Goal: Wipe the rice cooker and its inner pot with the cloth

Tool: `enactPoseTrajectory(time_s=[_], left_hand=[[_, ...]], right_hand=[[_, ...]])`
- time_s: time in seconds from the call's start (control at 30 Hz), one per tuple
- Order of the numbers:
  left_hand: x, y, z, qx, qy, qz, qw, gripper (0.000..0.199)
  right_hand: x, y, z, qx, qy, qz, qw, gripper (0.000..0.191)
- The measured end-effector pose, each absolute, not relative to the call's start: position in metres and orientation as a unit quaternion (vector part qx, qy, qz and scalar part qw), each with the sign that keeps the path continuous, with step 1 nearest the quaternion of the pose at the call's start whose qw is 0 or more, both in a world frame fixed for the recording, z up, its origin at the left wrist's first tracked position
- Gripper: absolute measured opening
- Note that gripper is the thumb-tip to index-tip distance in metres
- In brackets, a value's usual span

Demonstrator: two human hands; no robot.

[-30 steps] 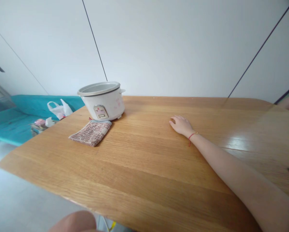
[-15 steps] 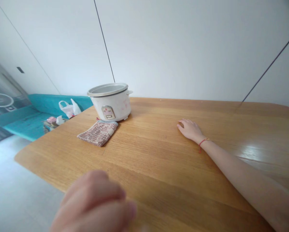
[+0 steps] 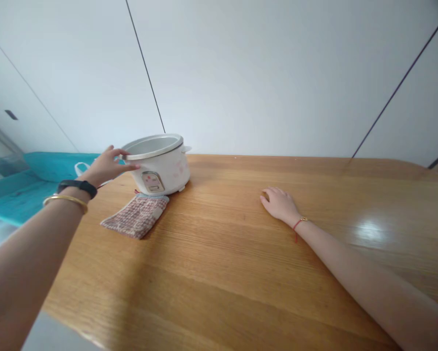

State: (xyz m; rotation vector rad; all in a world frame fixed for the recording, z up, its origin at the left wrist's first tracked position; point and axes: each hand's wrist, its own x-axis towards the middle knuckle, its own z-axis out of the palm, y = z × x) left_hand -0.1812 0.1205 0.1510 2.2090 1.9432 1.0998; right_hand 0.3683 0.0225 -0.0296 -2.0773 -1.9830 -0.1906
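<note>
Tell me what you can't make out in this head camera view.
Head view:
- Markings on the control panel of the white round rice cooker: too small to read.
- White plastic bag: mostly hidden behind the left hand.
- Black wristband: any display is too small to make out.

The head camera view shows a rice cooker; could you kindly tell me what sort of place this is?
Probably a home kitchen or dining area: a white rice cooker stands on a wooden table beside a knitted pot holder, with white panelled walls behind.
</note>
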Motion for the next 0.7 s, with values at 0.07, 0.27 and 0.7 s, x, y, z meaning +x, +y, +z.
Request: enactPoseTrajectory(time_s=[0.07,0.27,0.7], left_hand=[[-0.178,0.124,0.149,0.713,0.616,0.334,0.002,0.048],[-0.159,0.119,0.152,0.705,0.626,0.332,-0.003,0.038],[-0.161,0.126,0.144,0.697,0.618,0.364,-0.015,0.038]], right_hand=[[0.368,0.023,-0.03,-0.715,-0.684,-0.069,0.13,0.035],[0.368,0.023,-0.03,-0.714,-0.685,-0.059,0.131,0.035],[0.368,0.023,-0.03,-0.713,-0.686,-0.066,0.13,0.034]])
